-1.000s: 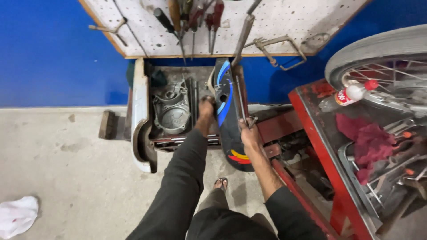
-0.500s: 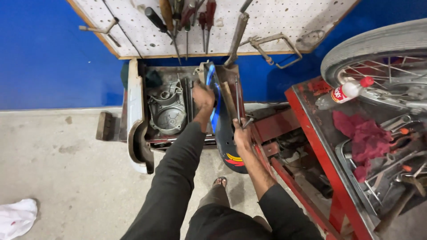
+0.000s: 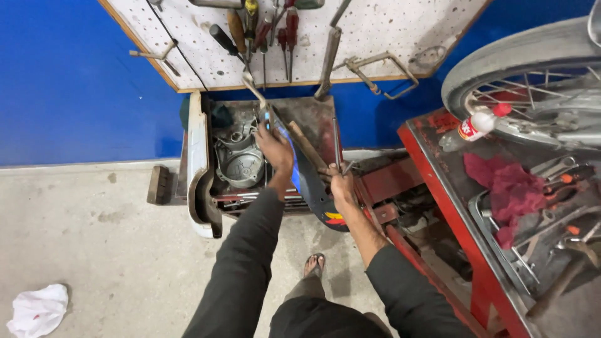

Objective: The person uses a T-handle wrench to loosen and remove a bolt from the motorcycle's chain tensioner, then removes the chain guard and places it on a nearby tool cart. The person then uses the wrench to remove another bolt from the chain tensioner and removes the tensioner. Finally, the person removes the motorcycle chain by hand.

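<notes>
My left hand point(image 3: 275, 152) grips the upper end of a black and blue curved mudguard point(image 3: 308, 181) that stands tilted in front of a dirty metal box point(image 3: 316, 116). A bent metal rod point(image 3: 253, 87) rises from beside that hand. My right hand point(image 3: 341, 186) holds the mudguard's lower right edge and pinches a thin metal rod point(image 3: 336, 143) against it. A long steel lever point(image 3: 328, 59) leans up against the pegboard behind. A grey engine cover point(image 3: 241, 161) lies in the box, left of my left hand.
A white pegboard point(image 3: 388, 31) with screwdrivers and clamps hangs on the blue wall. A red tool cart point(image 3: 451, 206) at right carries a red rag point(image 3: 508, 188), a plastic bottle point(image 3: 471, 128) and wrenches. A wheel point(image 3: 532, 81) stands at upper right; a white rag point(image 3: 37, 310) lies on the floor.
My left hand rose from the mudguard's lower part to its top end. My right hand stayed low on the right edge, and the mudguard tilted further to the left.
</notes>
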